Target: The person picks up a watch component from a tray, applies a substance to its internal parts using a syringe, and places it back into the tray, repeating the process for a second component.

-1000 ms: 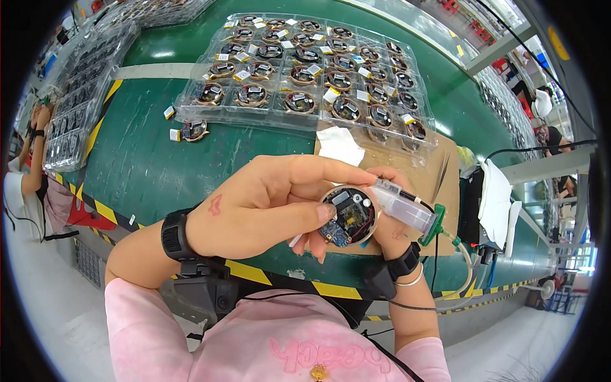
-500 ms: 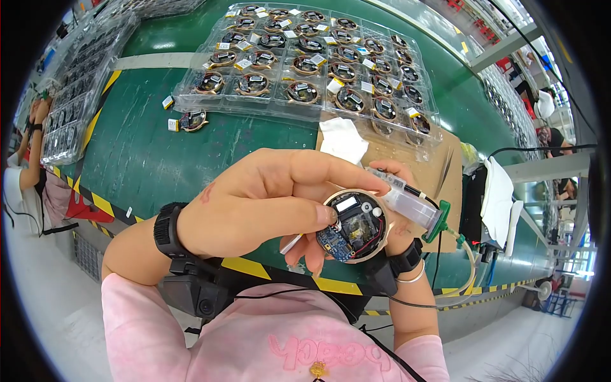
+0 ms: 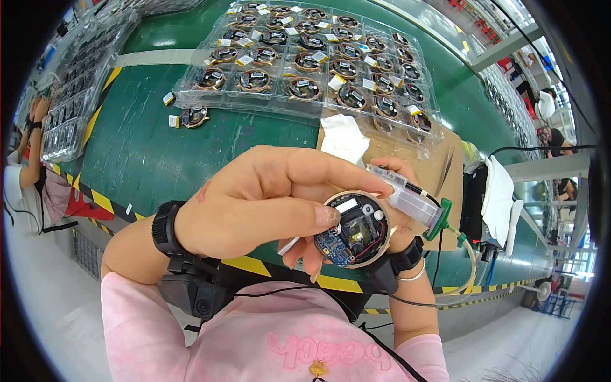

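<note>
My left hand (image 3: 254, 197) is closed on a round watch case (image 3: 364, 237) with a gold rim, its open inside facing up. A blue circuit board (image 3: 335, 247), a white rectangle and thin red wires show in it. The left thumb presses at the board's upper edge; the index finger reaches over the rim toward the syringe. A thin white piece (image 3: 288, 246) sticks out by the lower left fingers. Behind the case, my right hand (image 3: 400, 170) is closed around a clear dispensing syringe (image 3: 414, 205) with a green cap (image 3: 439, 219) and hose. The syringe's tip and most right fingers are hidden.
Clear plastic trays (image 3: 273, 105) of similar watch cases fill the far bench. One loose watch case (image 3: 193, 116) lies in front of them. White wipes (image 3: 344, 137) and tweezers (image 3: 445, 169) rest on cardboard (image 3: 439, 145). Another person's hands (image 3: 39, 109) work at the far left.
The watch case has shifted slightly down and tilted a little in my left hand. The syringe has moved slightly with my right hand. Both grips stay the same.
</note>
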{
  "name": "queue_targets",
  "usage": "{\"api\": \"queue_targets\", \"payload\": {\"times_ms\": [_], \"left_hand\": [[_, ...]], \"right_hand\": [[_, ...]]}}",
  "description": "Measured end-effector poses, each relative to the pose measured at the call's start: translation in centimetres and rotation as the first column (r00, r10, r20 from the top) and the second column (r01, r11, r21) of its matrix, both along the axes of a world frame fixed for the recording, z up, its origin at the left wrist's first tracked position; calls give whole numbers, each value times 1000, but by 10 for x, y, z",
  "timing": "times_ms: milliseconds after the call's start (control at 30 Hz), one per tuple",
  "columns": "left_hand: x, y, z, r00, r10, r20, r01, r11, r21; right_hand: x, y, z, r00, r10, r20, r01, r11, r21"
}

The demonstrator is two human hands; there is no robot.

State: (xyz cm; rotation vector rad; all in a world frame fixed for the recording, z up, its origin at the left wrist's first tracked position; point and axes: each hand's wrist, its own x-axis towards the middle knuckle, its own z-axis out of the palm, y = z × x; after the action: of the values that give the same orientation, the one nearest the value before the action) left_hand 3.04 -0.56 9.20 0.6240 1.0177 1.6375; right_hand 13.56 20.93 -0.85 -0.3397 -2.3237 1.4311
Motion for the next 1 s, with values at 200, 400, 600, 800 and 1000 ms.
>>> {"api": "queue_targets", "payload": {"times_ms": [200, 400, 600, 800, 1000], "left_hand": [[-1, -1, 3, 1000, -8, -23, 7, 999, -35], [-8, -1, -3, 997, -18, -77, 11, 996, -91], [0, 12, -52, 995, 4, -104, -17, 993, -117], [-1, 14, -59, 991, -26, -133, 2, 984, -176], [-3, 16, -61, 995, -81, -51, 67, 970, -236]], "right_hand": [[0, -2, 4, 1000, -9, 4, 9, 1000, -9], [-3, 1, -3, 999, -1, -39, 2, 1000, 21], [3, -7, 4, 1000, -13, 19, 15, 996, -92], [4, -3, -2, 1000, -20, -21, 19, 998, -58], [6, 4, -11, 998, 35, 53, -30, 995, -91]]}}
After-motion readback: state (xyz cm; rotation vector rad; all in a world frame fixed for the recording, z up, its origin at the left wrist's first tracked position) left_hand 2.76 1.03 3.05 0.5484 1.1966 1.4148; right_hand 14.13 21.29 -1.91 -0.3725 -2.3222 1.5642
